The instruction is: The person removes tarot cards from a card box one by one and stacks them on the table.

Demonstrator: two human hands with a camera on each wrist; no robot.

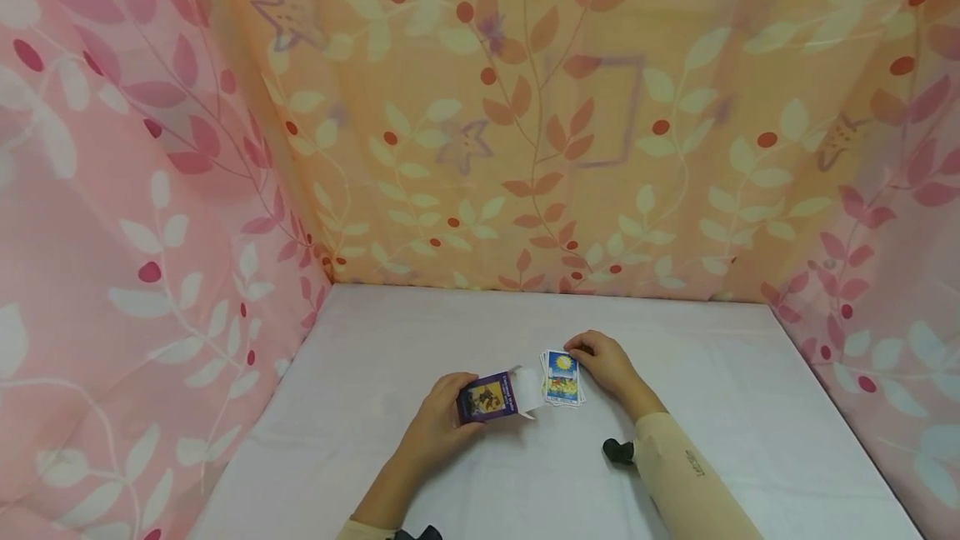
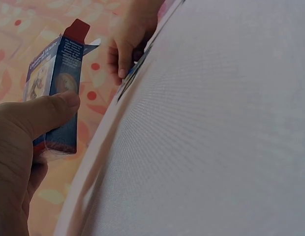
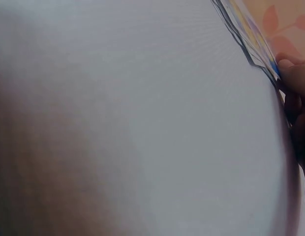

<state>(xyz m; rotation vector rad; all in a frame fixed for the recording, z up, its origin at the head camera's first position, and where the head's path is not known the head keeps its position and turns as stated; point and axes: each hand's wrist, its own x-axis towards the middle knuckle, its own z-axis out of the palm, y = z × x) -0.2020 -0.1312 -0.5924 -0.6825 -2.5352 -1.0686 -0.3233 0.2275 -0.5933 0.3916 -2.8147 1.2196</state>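
Observation:
My left hand point(image 1: 446, 417) grips a purple card box point(image 1: 486, 398) with a picture on its front, the thumb along one side. The box's end flap point(image 2: 77, 30) stands open, pointing toward the cards. Right of the box, a loose pile of tarot cards point(image 1: 562, 377) lies on the table, its top card showing a yellow sun on blue. With thumb and fingers, my right hand point(image 1: 606, 363) pinches the far right corner of a card on this pile. In the right wrist view, card edges point(image 3: 251, 37) fan slightly apart beside the thumb point(image 3: 292, 73).
A white cloth covers the table point(image 1: 360, 348). Patterned curtains point(image 1: 525, 148) rise behind it and on both sides. A dark object point(image 1: 618, 451) sits at the right sleeve's cuff, and another dark piece point(image 1: 420, 533) shows near the left cuff.

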